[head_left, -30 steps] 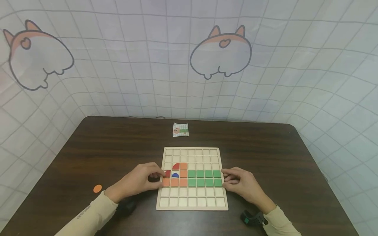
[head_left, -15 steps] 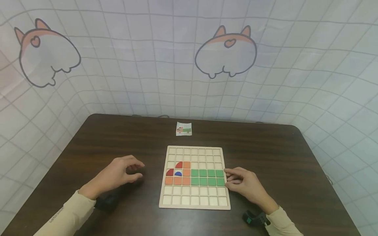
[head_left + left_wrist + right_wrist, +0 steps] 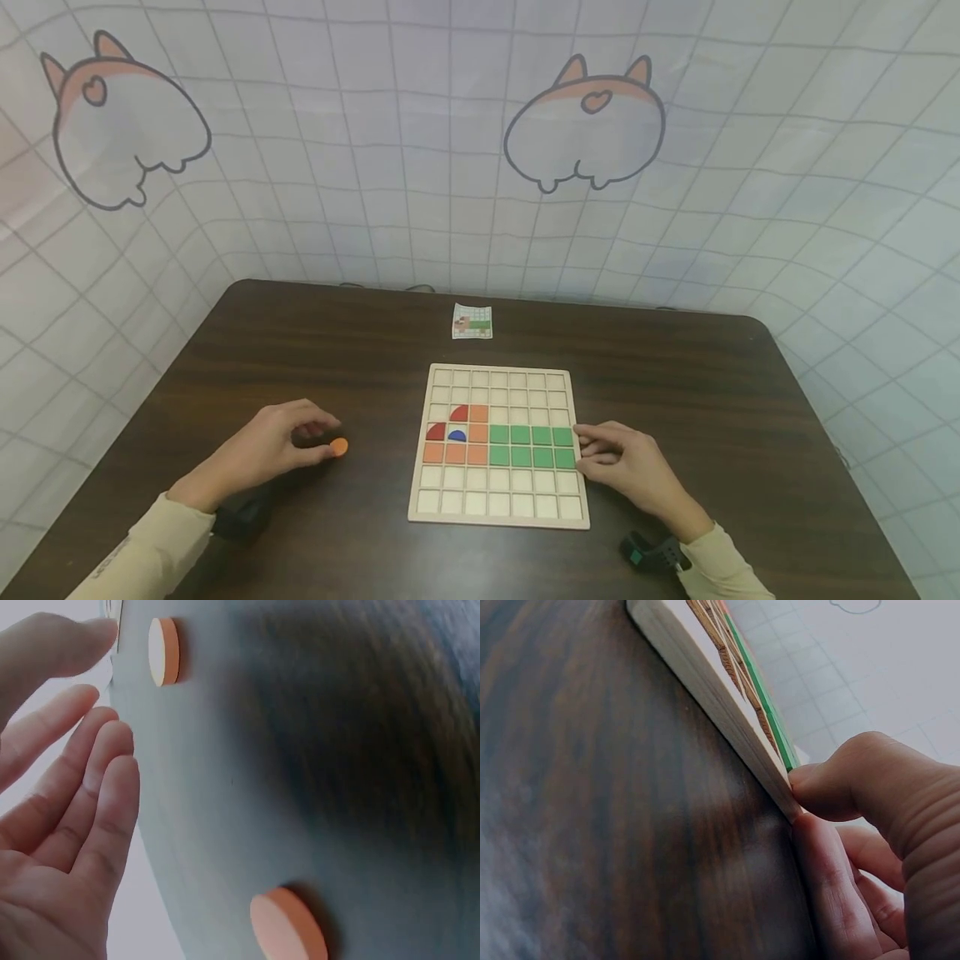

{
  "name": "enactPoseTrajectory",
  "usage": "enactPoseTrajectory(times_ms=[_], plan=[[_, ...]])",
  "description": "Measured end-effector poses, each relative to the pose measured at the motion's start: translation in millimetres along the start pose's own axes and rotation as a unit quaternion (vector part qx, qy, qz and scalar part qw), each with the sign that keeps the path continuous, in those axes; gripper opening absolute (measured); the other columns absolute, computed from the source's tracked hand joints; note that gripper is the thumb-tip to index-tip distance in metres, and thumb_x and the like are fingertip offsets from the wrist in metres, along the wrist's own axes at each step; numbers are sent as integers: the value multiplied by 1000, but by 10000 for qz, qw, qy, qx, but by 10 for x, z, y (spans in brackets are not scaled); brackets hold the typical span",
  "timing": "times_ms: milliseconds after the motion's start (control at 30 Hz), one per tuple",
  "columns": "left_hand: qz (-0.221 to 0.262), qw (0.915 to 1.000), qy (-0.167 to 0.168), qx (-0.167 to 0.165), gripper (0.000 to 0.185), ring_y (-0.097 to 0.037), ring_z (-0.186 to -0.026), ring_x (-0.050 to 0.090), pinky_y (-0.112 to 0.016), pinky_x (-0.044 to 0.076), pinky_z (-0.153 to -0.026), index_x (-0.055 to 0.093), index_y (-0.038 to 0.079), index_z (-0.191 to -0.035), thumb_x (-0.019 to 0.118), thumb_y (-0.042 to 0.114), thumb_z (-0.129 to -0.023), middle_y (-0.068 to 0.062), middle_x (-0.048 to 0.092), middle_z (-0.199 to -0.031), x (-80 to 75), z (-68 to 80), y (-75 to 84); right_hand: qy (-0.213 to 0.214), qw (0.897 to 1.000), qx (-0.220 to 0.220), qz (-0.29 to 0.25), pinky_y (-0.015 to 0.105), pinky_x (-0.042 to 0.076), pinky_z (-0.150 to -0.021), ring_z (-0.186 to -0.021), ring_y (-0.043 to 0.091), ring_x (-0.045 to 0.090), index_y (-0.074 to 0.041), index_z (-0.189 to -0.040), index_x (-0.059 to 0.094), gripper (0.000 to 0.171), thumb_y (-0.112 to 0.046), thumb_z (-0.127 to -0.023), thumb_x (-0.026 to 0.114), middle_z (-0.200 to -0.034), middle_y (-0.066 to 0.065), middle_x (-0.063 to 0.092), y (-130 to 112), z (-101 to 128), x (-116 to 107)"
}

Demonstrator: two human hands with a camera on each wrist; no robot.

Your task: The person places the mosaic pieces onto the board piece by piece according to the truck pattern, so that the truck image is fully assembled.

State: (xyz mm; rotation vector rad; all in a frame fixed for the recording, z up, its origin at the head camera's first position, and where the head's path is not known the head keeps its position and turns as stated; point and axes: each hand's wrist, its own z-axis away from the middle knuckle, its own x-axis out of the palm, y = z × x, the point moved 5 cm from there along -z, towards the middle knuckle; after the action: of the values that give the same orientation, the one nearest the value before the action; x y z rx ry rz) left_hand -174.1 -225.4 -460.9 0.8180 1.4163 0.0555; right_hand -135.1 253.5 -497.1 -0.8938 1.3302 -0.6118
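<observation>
A square wooden grid board (image 3: 498, 523) lies on the table, bearing green, orange and red tiles and a blue half-round piece. My right hand (image 3: 626, 467) rests at its right edge; thumb and index fingertips touch the rim a little apart. Left of the board, my left hand (image 3: 258, 450) hovers low with fingers and thumb spread. An orange disc (image 3: 339, 447) lies just beyond the left thumb. The left wrist view has that orange disc (image 3: 163, 651) past the thumb tip and a second orange disc (image 3: 289, 926) nearer the wrist; nothing sits between the fingers.
A small picture card (image 3: 472, 322) lies behind the board on the dark wooden table (image 3: 675, 367). Dark wrist straps (image 3: 648, 552) show beside the sleeves. A white gridded curtain (image 3: 360, 150) stands behind the table.
My left hand has let go of the board's left edge and moved left, stopping by the orange disc. My right hand stays at the right edge. The head view has shifted slightly.
</observation>
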Motion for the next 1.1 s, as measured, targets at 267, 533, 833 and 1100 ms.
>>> enactPoseTrajectory(times_ms=[267, 533, 833, 1100], plan=[[108, 9988, -470, 119, 28, 0, -89, 63, -25, 57, -78, 76, 18, -114, 83, 20, -87, 11, 71, -102, 105, -57, -7, 10, 10000, 2, -46, 19, 60, -85, -96, 2, 71, -8, -133, 69, 48, -13, -87, 81, -112, 4, 71, -2, 5, 0], [117, 9988, -444, 164, 26, 0, -87, 62, -24, 57, -76, 77, 17, -112, 83, 21, -87, 10, 71, -101, 112, -94, 8, 21, 10000, 6, -48, 18, 60, -85, -95, 1, 69, -8, -133, 69, 48, -12, -87, 81, -111, 4, 71, -12, -2, -24], [123, 9994, -319, 88, 22, 1, -85, 61, -23, 56, -75, 77, 19, -107, 83, 19, -86, 12, 71, -97, 163, -107, 8, 48, 9999, 42, -100, 18, 60, -85, -94, 1, 70, -7, -133, 70, 48, -10, -86, 81, -111, 4, 71, -13, 8, -11], [53, 9993, -219, 312, 22, 3, -83, 60, -23, 56, -75, 75, 24, -101, 81, 13, -82, 14, 69, -96, 207, -146, 58, 16, 9999, 54, -92, 18, 60, -85, -95, 3, 71, -6, -132, 70, 48, -13, -86, 82, -111, 7, 71, -6, 15, -13]])
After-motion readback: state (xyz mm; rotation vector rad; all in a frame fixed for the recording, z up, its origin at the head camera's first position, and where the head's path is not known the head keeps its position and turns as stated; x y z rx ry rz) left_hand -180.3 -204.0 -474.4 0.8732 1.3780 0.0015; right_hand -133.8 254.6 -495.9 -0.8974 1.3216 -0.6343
